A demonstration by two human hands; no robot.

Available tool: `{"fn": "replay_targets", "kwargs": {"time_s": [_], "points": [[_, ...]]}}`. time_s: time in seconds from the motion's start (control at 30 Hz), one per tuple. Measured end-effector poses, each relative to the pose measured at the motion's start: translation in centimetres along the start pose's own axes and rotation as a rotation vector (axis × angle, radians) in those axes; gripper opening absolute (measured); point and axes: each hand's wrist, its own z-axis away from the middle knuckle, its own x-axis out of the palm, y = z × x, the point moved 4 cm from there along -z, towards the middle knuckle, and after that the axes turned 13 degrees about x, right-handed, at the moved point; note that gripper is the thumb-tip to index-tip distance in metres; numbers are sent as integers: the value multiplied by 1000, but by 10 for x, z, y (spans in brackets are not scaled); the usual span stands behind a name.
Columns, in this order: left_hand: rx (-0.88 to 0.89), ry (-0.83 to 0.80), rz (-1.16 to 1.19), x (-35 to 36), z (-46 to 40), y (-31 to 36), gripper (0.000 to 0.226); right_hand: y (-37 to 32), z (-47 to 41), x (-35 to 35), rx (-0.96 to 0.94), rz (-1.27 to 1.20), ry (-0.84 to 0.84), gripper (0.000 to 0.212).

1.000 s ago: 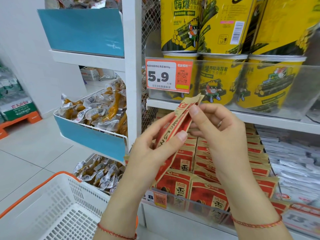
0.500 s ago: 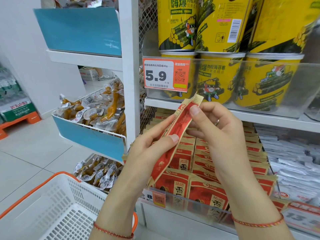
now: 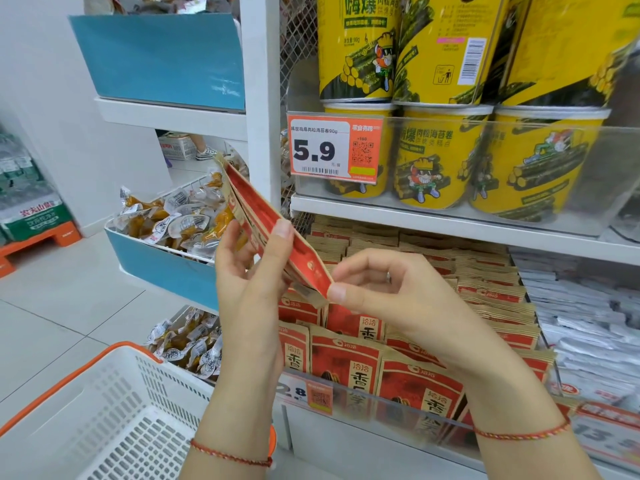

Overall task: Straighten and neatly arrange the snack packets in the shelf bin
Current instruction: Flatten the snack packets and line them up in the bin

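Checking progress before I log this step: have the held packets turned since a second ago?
Yes. The held packets now lean left across the white shelf post; earlier their top pointed right toward the price tag.

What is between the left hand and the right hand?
Head view: the red snack packets, edge-on, held by the left hand, lower corner pinched by the right hand.
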Motion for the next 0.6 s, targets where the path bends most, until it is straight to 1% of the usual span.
{"fn": "replay_targets", "kwargs": {"time_s": [0.17, 0.27, 0.33, 0.47, 0.6], "points": [[18, 13, -63, -3, 2, 1, 87, 2, -2, 0, 8, 25, -19, 17], [16, 11, -113, -5, 1, -1, 81, 3, 0, 0, 6, 79, -3, 9], [12, 7, -124, -5, 1, -3, 78, 2, 1, -2, -11, 78, 24, 7], [-5, 0, -138, -4, 0, -4, 79, 1, 1, -3, -21, 88, 52, 7], [-18, -24, -118, -2, 1, -5, 80, 2, 1, -3, -8, 104, 20, 6]]}}
